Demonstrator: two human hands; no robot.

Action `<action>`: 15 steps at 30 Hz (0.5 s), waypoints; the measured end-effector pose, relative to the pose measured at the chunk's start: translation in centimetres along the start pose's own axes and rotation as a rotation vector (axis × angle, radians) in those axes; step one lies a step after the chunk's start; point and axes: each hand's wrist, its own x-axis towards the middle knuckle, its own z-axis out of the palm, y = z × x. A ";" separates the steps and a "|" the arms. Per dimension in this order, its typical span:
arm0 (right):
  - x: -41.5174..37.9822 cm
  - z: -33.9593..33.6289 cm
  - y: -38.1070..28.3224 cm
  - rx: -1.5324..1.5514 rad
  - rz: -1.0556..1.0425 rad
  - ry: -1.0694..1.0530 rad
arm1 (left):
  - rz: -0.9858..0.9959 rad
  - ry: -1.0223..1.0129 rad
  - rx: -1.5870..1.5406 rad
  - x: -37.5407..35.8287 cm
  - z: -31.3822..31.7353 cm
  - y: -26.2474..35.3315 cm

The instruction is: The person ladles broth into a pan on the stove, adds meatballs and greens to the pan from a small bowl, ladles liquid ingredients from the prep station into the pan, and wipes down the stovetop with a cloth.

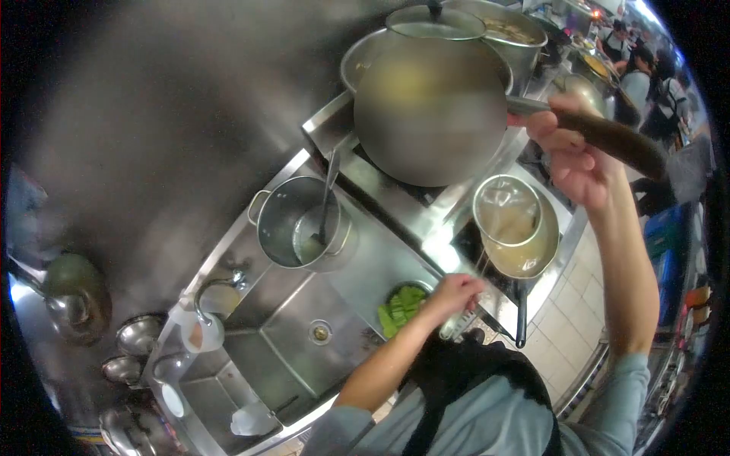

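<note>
My right hand (pixel 574 152) is raised at the upper right, its fingers closed round the long dark handle of a frying pan (pixel 433 144). The pan's broad round body is close to the camera and blurred, with a yellowish patch near its top. Lower down, my left hand (pixel 458 295) has its fingers drawn together; whatever they hold is hidden. Beside that wrist, a bowl (pixel 430 286) holds cut green vegetables (pixel 403 305). A round strainer (pixel 507 210) overlaps a black-handled pan (pixel 551 247) of pale liquid on the stove, and thin wires run from it towards my left hand.
On the steel counter stands a two-handled pot (pixel 281 239) with a ladle (pixel 328 197) in it. A sink (pixel 285 304) and faucet (pixel 205 292) lie lower left. Large pots (pixel 525 57) and a glass lid (pixel 435 23) are behind. Several people (pixel 642 72) stand far right.
</note>
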 end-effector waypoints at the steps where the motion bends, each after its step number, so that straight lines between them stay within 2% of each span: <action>1: -0.6 -0.1 -0.3 0.031 0.004 -0.025 | 0.006 -0.008 -0.011 0.0 0.1 -0.1; 8: -7.7 0.8 -2.1 0.079 -0.051 -0.118 | -0.001 0.014 -0.026 -1.4 1.8 0.5; 9: -9.0 0.8 -2.5 0.079 -0.076 -0.079 | -0.009 0.015 -0.032 -1.4 2.4 0.3; 12: -12.7 1.5 -3.8 -0.026 -0.022 -0.205 | -0.025 0.077 -0.009 -1.1 3.9 0.2; 15: -17.0 0.9 -4.3 -0.075 -0.055 -0.153 | -0.019 0.046 -0.014 -0.1 4.9 -0.4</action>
